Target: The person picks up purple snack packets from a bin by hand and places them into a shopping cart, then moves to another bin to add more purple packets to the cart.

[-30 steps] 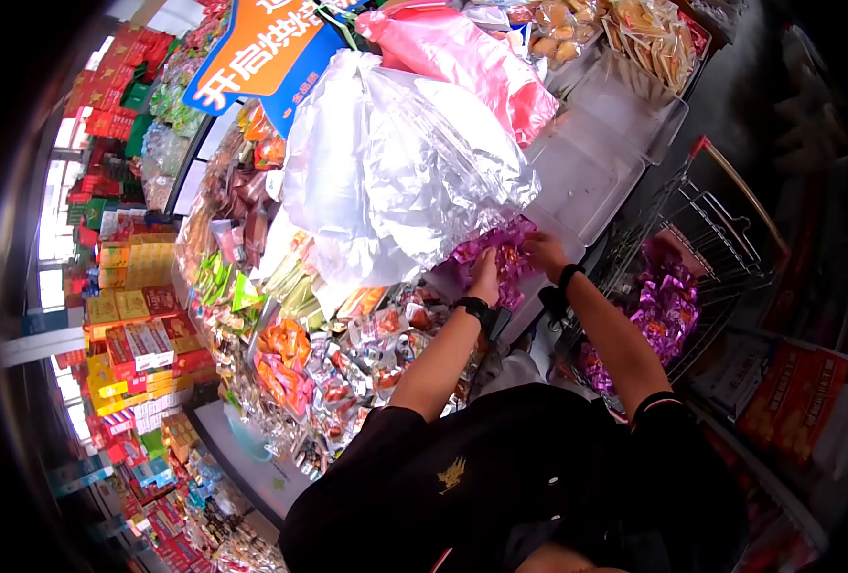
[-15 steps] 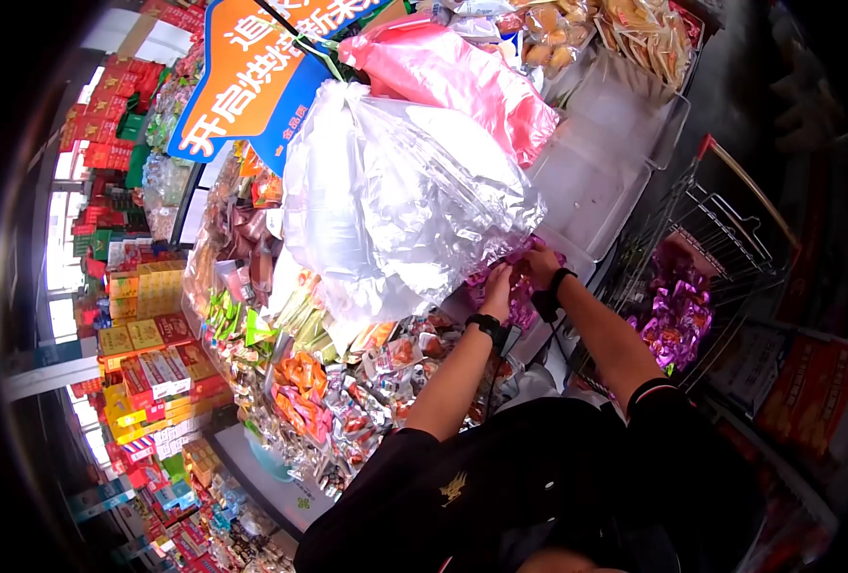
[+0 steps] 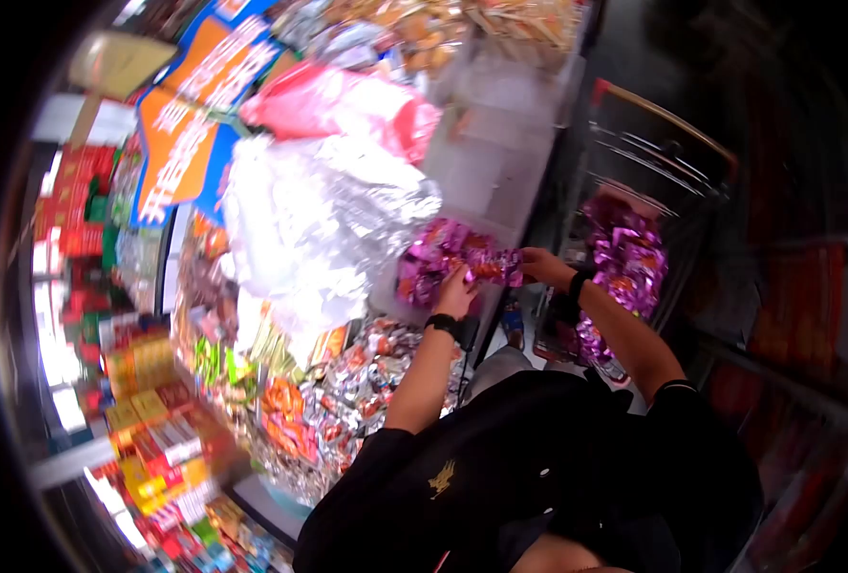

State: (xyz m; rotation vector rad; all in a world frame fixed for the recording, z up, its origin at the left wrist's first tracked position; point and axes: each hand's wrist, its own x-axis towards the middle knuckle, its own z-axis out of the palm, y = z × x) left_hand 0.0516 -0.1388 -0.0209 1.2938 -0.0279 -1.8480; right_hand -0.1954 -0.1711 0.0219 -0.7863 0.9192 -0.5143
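My left hand (image 3: 456, 291) and my right hand (image 3: 542, 266) meet over a pile of purple-wrapped sweets (image 3: 439, 261) in a clear bin at the display's edge. Both hands close around a bunch of those purple packets (image 3: 489, 268), held between them. Each wrist carries a dark band. The picture is blurred, so single fingers are hard to make out.
A wire shopping cart (image 3: 667, 162) on the right holds more purple sweets (image 3: 626, 272). White (image 3: 314, 215) and pink plastic bags (image 3: 343, 100) hang above the bins. Silver and orange snack packets (image 3: 347, 377) fill bins below. An orange and blue sign (image 3: 180, 143) hangs at upper left.
The view has swung and blurred. My hands have drawn back from under the white bags, lifting a bunch of purple sweets towards the cart side.
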